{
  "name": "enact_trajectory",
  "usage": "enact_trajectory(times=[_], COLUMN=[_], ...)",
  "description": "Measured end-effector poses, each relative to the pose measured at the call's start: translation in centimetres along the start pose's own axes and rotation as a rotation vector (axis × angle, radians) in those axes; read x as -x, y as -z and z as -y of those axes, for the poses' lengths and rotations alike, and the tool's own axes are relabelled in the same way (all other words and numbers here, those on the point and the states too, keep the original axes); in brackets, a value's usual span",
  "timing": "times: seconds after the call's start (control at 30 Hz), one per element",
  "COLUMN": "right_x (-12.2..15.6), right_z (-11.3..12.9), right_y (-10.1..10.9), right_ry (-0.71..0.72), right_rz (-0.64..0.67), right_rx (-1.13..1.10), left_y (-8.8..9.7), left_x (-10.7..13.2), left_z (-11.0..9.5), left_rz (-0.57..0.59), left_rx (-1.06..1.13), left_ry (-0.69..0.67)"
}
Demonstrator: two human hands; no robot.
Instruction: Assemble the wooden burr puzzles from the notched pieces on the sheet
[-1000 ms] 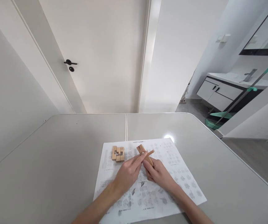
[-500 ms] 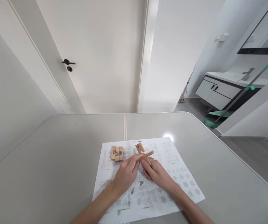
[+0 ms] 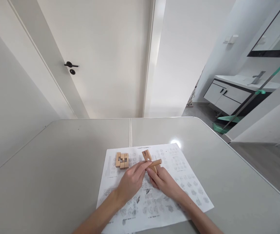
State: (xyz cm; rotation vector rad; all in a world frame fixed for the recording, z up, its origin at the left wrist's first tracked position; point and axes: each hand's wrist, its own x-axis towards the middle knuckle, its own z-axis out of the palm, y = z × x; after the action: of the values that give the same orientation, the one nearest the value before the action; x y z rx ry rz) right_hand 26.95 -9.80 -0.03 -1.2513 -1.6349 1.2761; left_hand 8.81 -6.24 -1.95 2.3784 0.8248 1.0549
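My left hand (image 3: 133,178) is closed, its thumb and fingers pinching a slim wooden puzzle piece (image 3: 157,162) that points to the right. In my right hand (image 3: 162,179) is another wooden puzzle piece (image 3: 146,154), flat, with a dark mark near its upper end and a notch in its side. The left piece lies across the right one, and the fingers hide where they meet. Just left of the hands, a small cluster of notched wooden blocks (image 3: 122,164) rests on a printed sheet (image 3: 188,208) under both hands.
The sheet lies on a grey table (image 3: 52,175) with a seam down its middle. Beyond the far edge stands a white door (image 3: 105,58) with a black handle (image 3: 71,65). At the right are a sink cabinet (image 3: 228,94) and a green dustpan (image 3: 220,128).
The piece in my left hand has been turned, so its end now points more level to the right and shows a broader face. My right hand has barely moved.
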Motion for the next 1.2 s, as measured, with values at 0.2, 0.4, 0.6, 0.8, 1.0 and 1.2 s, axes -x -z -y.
enact_trajectory(times=[0.2, 0.4, 0.6, 0.8, 1.0, 1.2], right_x=[0.18, 0.04, -0.01, 0.1, 0.13, 0.15], right_z=[0.26, -0.16, -0.12, 0.19, 0.54, 0.76], right_y=[0.07, 0.31, 0.16, 0.17, 0.12, 0.11], right_ry=[0.023, 0.012, 0.019, 0.032, 0.069, 0.092], right_rz=[0.027, 0.028, 0.013, -0.002, -0.009, -0.013], right_rx=[-0.151, -0.124, -0.045, -0.007, 0.076, 0.093], left_y=[0.29, 0.46, 0.27, 0.43, 0.48, 0.49], left_x=[-0.08, -0.31, -0.36, -0.49, -0.56, -0.49], left_z=[-0.12, 0.01, 0.13, -0.2, -0.46, -0.31], left_rz=[0.032, -0.027, -0.049, -0.05, -0.035, 0.005], left_rx=[-0.017, -0.015, -0.042, -0.05, -0.026, -0.042], left_ry=[0.012, 0.035, 0.008, 0.022, 0.055, 0.074])
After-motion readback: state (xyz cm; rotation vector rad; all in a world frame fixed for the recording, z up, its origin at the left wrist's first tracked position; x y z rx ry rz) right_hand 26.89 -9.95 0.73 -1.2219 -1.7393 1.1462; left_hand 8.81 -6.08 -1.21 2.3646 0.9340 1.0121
